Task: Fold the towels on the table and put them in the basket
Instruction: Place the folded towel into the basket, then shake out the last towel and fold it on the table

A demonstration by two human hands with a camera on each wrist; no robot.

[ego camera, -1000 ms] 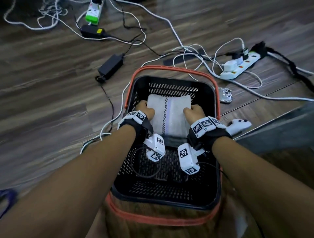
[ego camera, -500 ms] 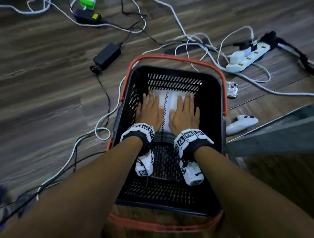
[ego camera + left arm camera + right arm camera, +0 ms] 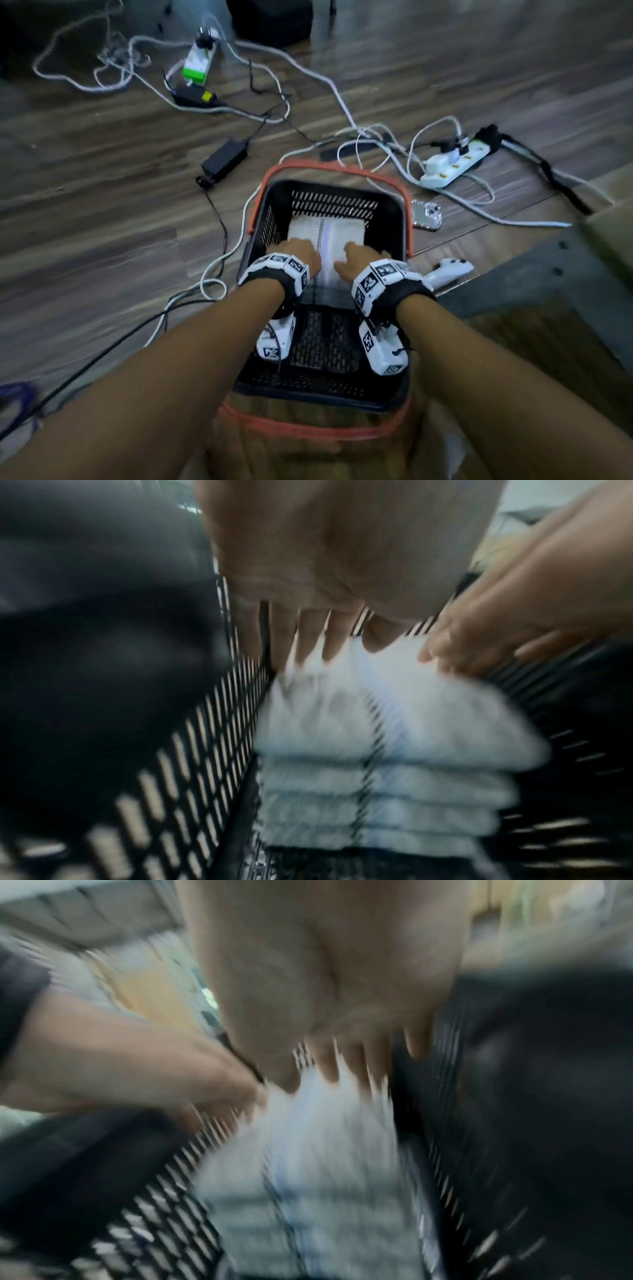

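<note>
Both the left hand (image 3: 298, 253) and right hand (image 3: 360, 261) have fingers (image 3: 310, 634) spread loosely, gripping nothing, directly above the folded white striped towel stack (image 3: 325, 236), which lies in the black plastic basket (image 3: 397, 219), stripe running away from them.

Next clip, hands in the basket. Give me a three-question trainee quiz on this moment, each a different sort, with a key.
1. True or false: the folded white towel with a dark dashed stripe lies inside the black plastic basket with an orange handle.
2. Multiple choice: where is the person's left hand? A. on the basket handle; B. over the towel's near left part; C. on the white game controller.
3. Fill in: in the left wrist view the towel shows as several stacked ____.

Key: 1 true. 2 B; the right hand is over the near right part. 3 layers.
</note>
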